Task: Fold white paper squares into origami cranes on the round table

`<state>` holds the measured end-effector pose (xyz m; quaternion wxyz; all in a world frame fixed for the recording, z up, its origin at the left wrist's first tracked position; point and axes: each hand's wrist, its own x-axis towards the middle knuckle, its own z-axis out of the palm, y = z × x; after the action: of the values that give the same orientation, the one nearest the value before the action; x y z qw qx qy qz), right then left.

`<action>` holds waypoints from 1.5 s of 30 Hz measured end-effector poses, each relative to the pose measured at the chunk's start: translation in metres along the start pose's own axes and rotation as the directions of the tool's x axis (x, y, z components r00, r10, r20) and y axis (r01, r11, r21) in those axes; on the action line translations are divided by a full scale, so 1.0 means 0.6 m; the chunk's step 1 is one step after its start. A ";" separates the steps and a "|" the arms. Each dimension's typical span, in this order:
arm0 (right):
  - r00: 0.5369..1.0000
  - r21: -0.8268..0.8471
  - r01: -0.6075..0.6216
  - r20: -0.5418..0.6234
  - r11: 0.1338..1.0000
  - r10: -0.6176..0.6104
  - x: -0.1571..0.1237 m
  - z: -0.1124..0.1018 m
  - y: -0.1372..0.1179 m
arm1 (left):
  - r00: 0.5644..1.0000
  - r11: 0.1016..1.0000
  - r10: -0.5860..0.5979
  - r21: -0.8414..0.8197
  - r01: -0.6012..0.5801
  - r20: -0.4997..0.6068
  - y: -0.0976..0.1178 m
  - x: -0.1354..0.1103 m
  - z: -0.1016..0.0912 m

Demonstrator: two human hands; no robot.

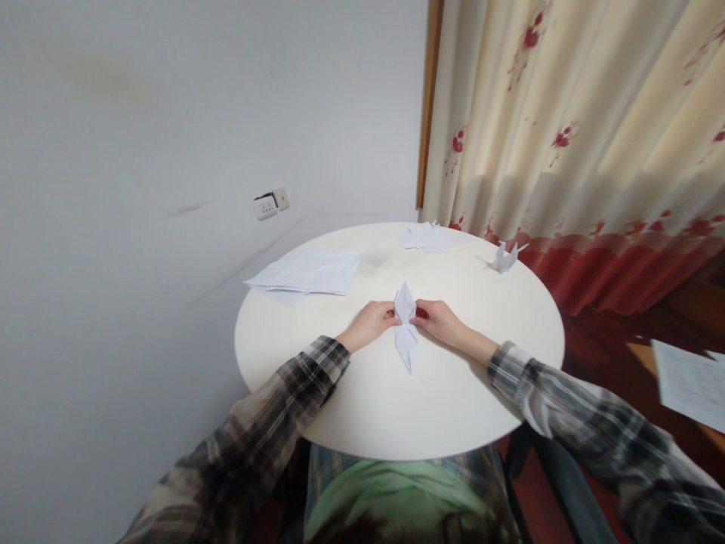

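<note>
A folded white paper, long and pointed at both its far and near ends, is between my two hands above the middle of the round white table. My left hand pinches its left edge near the narrow waist, thumb towards me. On the opposite edge, my right hand grips the paper at about the same height with thumb and fingers closed. Creases run along the paper's length. Parts of the fingertips are hidden behind it.
Several white sheets lie stacked at the table's left back. More folded paper rests at the far edge, and a paper crane stands at the right back. A wall with a socket borders the left; a curtain hangs behind.
</note>
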<state>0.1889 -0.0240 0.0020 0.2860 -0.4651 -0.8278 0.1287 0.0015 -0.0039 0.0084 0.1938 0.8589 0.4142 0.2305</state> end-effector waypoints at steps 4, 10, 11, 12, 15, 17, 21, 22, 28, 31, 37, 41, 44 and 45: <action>0.996 0.009 -0.080 0.041 0.997 0.079 0.005 -0.001 0.002 | 1.000 0.997 -0.021 -0.075 0.021 0.003 -0.008 0.002 0.005; 0.992 -0.038 -0.119 0.046 0.992 0.121 0.010 0.007 0.001 | 0.999 0.997 0.048 0.055 -0.046 -0.023 -0.015 0.008 0.018; 0.991 -0.061 -0.123 0.039 0.991 0.125 0.011 0.008 0.001 | 0.998 0.995 0.055 0.081 -0.051 -0.038 -0.015 0.009 0.020; 0.992 -0.089 -0.123 0.030 0.988 0.126 0.011 0.010 0.001 | 0.997 0.993 0.061 0.101 -0.055 -0.052 -0.015 0.009 0.021; 0.995 -0.149 -0.096 0.000 0.984 0.097 0.011 0.012 0.004 | 0.995 0.992 0.074 0.103 -0.067 -0.065 -0.014 0.011 0.022; 0.996 -0.114 -0.090 -0.007 0.989 0.090 0.010 0.012 0.006 | 0.996 0.996 0.063 0.065 -0.059 -0.060 -0.014 0.012 0.022; 0.994 -0.014 -0.103 -0.047 0.995 0.102 0.006 0.011 0.006 | 0.995 0.998 0.058 0.003 -0.058 -0.083 -0.015 0.011 0.020; 0.994 -0.018 -0.090 -0.056 0.996 0.089 0.005 0.011 0.006 | 0.992 0.998 0.063 0.016 -0.062 -0.111 -0.015 0.009 0.020; 0.995 -0.130 0.054 -0.070 0.990 -0.064 0.005 0.017 0.014 | 0.970 0.983 0.149 0.132 -0.124 -0.194 -0.016 0.003 0.018; 0.993 -0.184 0.101 -0.049 0.978 -0.112 0.008 0.021 0.026 | 0.979 0.974 0.168 0.170 -0.147 -0.115 -0.021 0.005 0.021; 0.998 -0.194 0.052 -0.033 0.980 -0.059 0.009 0.023 0.034 | 0.993 0.974 0.109 0.203 -0.096 -0.055 -0.027 0.008 0.024; 0.995 -0.241 -0.066 -0.095 0.968 0.044 0.007 0.024 0.033 | 0.992 0.967 0.026 0.256 0.007 -0.125 -0.030 0.004 0.025; 0.998 -0.259 -0.040 -0.055 0.965 0.026 0.007 0.025 0.034 | 0.995 0.960 0.027 0.281 0.001 -0.097 -0.034 0.003 0.029; 0.999 -0.253 -0.028 -0.044 0.967 0.017 0.007 0.025 0.034 | 0.995 0.961 0.037 0.277 -0.011 -0.089 -0.036 0.004 0.031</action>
<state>0.1925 -0.0091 -0.0182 0.2399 -0.5097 -0.8261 0.0151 -0.0005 0.0081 -0.0173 0.0495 0.8707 0.4405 0.2128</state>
